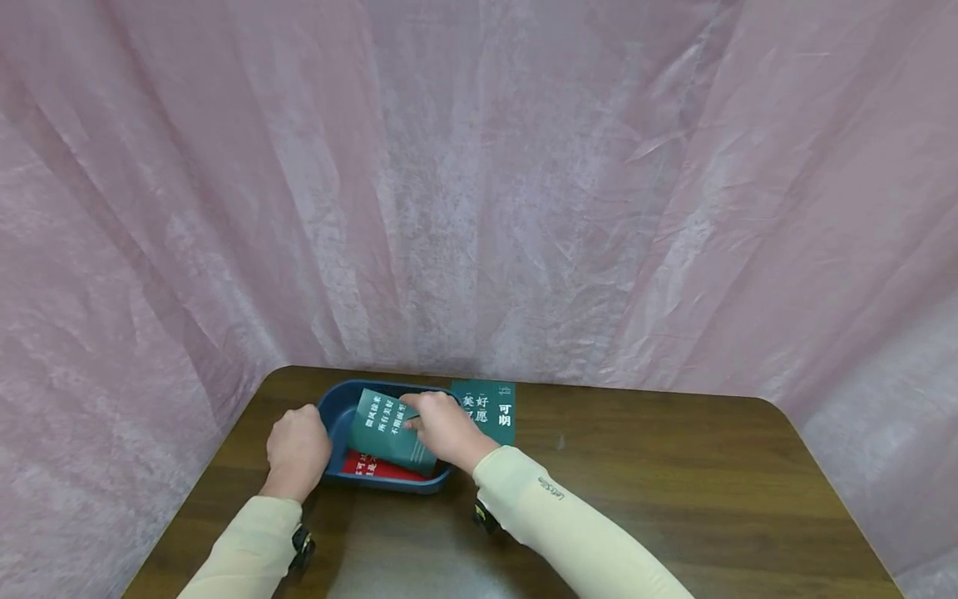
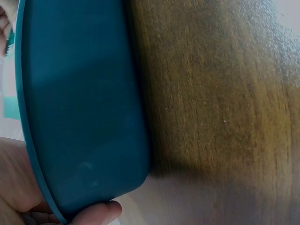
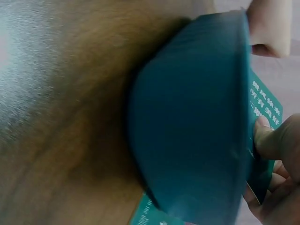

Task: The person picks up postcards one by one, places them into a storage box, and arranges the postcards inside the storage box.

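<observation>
My left hand (image 1: 298, 445) grips the left end of a dark blue plastic basin (image 1: 374, 483). In the left wrist view its thumb presses the outer wall, and the fingers curl over the rim. Between thumb and fingers, my right hand (image 1: 446, 428) pinches a green card (image 1: 385, 431) printed with white Chinese characters. That card slants over the basin's opening, partly below the rim in the right wrist view. Under it, inside the basin, lies a red card (image 1: 383, 469) with white characters, mostly covered.
Just right of the basin, more green printed paper (image 1: 500, 423) lies on the brown wooden table (image 1: 636, 474), partly hidden by the right hand and basin. A pink curtain (image 1: 479, 191) hangs behind the table's far edge.
</observation>
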A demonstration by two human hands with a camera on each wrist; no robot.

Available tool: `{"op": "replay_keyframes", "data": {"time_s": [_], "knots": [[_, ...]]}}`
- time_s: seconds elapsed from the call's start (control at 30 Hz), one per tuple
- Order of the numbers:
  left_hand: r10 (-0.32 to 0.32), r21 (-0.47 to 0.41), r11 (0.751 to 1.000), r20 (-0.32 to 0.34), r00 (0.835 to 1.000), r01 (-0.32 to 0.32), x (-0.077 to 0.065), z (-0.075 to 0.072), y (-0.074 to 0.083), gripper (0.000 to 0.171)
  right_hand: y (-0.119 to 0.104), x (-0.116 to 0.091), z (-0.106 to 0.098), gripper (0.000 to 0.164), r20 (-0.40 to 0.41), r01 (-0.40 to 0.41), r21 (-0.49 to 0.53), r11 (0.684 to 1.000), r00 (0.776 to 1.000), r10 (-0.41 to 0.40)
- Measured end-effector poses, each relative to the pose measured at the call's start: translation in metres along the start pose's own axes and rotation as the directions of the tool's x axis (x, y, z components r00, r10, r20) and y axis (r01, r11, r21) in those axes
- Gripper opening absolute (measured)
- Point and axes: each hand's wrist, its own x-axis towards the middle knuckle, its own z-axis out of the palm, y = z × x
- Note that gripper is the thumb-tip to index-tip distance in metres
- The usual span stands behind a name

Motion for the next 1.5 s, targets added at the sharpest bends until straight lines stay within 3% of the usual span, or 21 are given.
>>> {"op": "replay_keyframes", "data": {"time_s": [0.47,0.63,0.9,1.5], "knots": [[0.01,0.002,1.0,-0.003,1.0,-0.01,-0.002,-0.001,0.0,0.015,-0.004,-0.002,0.023,0.043,0.078,0.043,-0.065,0.997,0.996,-0.038],[0.006,0.012,1.0,0.0,1.0,-0.006,-0.002,-0.002,0.002,0.017,-0.005,-0.002,0.026,0.042,0.066,0.052,-0.129,0.99,0.997,-0.044],[0.005,0.023,1.0,-0.009,1.0,-0.005,-0.002,0.0,0.005,0.017,-0.004,-0.003,0.028,0.043,0.079,0.03,-0.096,0.995,0.997,-0.023],[0.006,0.007,1.0,-0.019,1.0,-0.006,0.002,0.003,0.011,0.017,0.005,-0.004,0.03,0.044,0.056,0.02,-0.171,0.985,0.998,-0.011]]}}
